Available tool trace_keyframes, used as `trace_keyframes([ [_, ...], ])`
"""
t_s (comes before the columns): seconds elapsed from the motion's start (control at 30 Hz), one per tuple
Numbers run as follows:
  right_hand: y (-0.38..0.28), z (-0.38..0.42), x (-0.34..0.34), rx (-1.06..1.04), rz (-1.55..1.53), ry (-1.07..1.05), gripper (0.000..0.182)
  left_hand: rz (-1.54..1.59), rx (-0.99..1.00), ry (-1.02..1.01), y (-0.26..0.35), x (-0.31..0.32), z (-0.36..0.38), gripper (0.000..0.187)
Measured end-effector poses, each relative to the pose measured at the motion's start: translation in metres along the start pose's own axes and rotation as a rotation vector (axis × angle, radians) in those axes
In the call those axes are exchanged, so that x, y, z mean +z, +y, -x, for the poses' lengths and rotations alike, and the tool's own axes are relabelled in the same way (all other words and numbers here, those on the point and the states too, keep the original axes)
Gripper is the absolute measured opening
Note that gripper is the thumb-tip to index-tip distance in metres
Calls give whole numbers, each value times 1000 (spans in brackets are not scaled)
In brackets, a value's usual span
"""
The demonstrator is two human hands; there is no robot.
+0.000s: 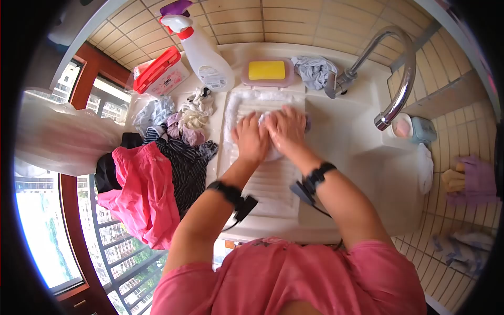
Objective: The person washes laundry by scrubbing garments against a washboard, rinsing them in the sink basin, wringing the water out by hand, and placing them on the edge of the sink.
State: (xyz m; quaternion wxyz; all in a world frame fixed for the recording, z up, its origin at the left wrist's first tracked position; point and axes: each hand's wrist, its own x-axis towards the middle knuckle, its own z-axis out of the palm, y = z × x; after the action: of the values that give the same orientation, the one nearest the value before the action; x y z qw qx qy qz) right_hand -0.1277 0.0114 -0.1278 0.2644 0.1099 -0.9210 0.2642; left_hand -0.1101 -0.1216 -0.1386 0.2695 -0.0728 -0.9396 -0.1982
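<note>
Head view | both hands (251, 137) (286, 127) pressed on soapy cloth (273, 153) | ribbed washboard (273, 184) | tiled wall (294, 21)

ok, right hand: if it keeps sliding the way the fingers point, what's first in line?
Likely the soap dish with the yellow bar. The right hand points up the ribbed washboard towards the back ledge, pressing a pale soapy cloth. Depth is unclear.

Small cloth (273, 152) on the ribbed washboard (270, 181) is mostly hidden under left hand (251, 139) & right hand (286, 128), so its shape & colour can't be told. Labels on spray bottle (207, 60) & red-lidded box (160, 73) are too small to read. Purple cloth (475, 178) at right edge is cut off by the lens rim.
</note>
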Motion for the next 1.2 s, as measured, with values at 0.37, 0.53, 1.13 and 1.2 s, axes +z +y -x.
trace_keyframes([
  [0.37,1,-3,12,-58,-323,-29,13,394,-77,-125,-8,-4,6,32],
  [0.53,-11,36,-20,-68,-428,4,12,258,-123,-263,14,-54,40,35],
  [1.13,-19,52,-26,120,-404,-111,55,351,-430,-275,21,-55,53,74],
  [1.2,-30,63,-37,270,-765,-121,70,551,-447,-124,36,-45,69,73],
])
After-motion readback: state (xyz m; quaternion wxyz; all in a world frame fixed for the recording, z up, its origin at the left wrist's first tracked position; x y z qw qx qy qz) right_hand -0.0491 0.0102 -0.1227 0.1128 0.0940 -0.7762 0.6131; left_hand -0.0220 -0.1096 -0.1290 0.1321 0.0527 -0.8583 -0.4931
